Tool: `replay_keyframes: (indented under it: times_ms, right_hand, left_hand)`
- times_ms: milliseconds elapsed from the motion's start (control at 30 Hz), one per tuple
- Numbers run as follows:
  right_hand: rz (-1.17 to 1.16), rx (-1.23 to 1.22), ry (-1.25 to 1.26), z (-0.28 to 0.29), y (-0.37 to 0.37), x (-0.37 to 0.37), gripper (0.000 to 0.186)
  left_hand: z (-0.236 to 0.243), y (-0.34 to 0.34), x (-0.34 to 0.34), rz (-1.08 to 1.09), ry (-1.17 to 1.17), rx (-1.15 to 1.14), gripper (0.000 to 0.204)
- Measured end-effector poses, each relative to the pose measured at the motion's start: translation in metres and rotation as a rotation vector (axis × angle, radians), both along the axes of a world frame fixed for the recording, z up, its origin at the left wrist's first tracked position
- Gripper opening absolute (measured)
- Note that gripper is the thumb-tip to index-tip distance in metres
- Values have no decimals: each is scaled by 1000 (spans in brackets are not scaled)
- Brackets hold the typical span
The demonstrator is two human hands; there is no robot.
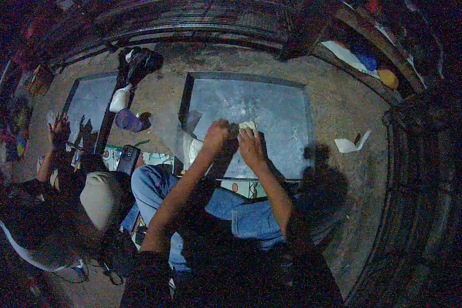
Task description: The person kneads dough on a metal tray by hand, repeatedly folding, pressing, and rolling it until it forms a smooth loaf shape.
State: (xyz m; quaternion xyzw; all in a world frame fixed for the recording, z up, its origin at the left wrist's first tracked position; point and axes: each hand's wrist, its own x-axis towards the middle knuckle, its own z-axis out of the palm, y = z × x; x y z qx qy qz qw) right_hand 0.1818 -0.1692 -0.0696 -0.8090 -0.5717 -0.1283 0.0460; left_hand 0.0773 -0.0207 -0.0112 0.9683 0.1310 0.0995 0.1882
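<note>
I sit cross-legged before a grey tray (pixel 287 102) dusted with pale powder. Just past my right hand (pixel 250 145) lies a small cream-coloured piece (pixel 247 124), dough-like in look, with that hand's bent fingertips on it. My left hand (pixel 218 134), blurred, is curled close beside it; what its fingers hold is hidden. A pale, bunched object (pixel 194 150) sits at the tray's left edge, partly behind my left forearm.
Another person's hand (pixel 58 126) is over a second tray (pixel 92 96) at left, near their knee and a phone (pixel 128 160). A white bag (pixel 119 100) and purple item (pixel 128 120) lie between trays, torn white wrapping (pixel 349 145) at right. Dark metal racks border the floor.
</note>
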Motion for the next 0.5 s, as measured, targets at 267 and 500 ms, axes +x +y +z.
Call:
replay_keyframes:
  times_ms: [267, 500]
  right_hand:
    - [-7, -67, 387, 97, 21, 3, 28]
    - [-49, 273, 342, 77, 3, 13, 32]
  left_hand:
    - [6, -28, -14, -13, -170, 151, 18]
    - [7, -19, 13, 60, -19, 6, 19]
